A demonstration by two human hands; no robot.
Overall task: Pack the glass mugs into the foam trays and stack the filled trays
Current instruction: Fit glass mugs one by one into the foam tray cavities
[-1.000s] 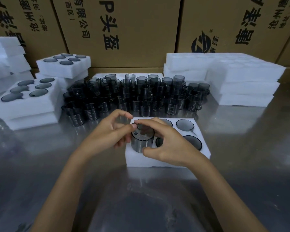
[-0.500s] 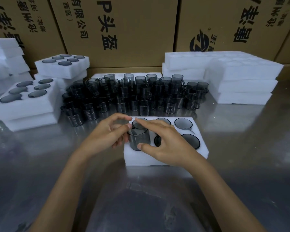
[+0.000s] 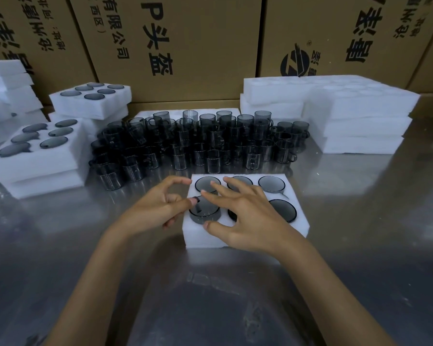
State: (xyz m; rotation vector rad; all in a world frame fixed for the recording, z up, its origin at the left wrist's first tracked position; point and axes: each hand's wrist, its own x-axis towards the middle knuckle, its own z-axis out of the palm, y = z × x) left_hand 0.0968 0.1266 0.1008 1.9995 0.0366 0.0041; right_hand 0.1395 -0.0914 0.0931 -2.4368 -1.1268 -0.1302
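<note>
Head view shows the glass mug (image 3: 205, 210), which stood well proud of the foam tray (image 3: 245, 236) a second ago, now sunk into its front-left pocket with only the rim above the foam; the right hand (image 3: 248, 216) has let go and spreads flat over it, fingers straight. Beside it, the left hand (image 3: 155, 208) stays loosely curled at the tray's left edge, thumb tip touching the rim and gripping nothing.
</note>
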